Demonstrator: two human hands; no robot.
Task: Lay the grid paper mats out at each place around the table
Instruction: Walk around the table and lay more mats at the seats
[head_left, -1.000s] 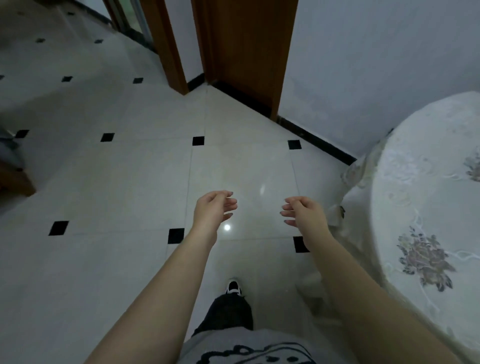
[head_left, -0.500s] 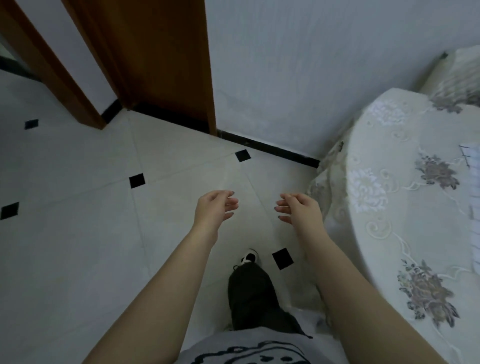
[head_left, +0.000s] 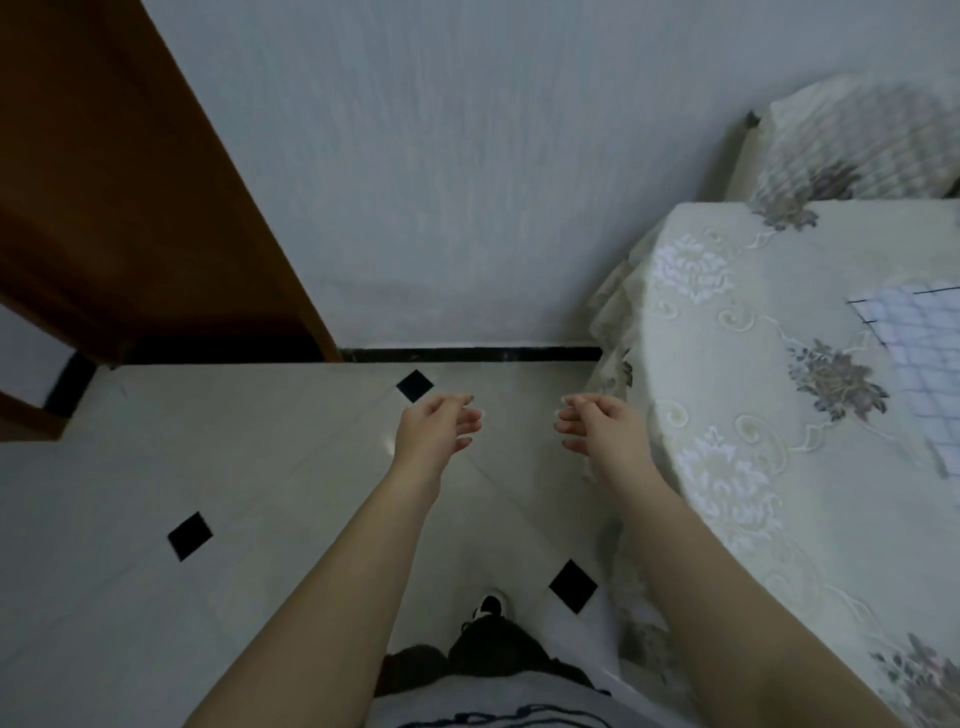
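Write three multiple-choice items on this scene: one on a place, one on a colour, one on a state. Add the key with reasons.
1. The grid paper mat lies:
A. on a chair
B. against the door
C. on the table, at the right edge of the view

2. The small diamond insets in the floor are:
A. black
B. red
C. green

3. The left hand and the right hand are:
A. gripping a mat
B. empty, fingers loosely curled
C. pressed flat on the cloth

Key:
1. C, since the gridded sheet rests on the flowered cloth.
2. A, since each diamond is dark against the pale tiles.
3. B, since both hands hang over the floor and hold nothing.
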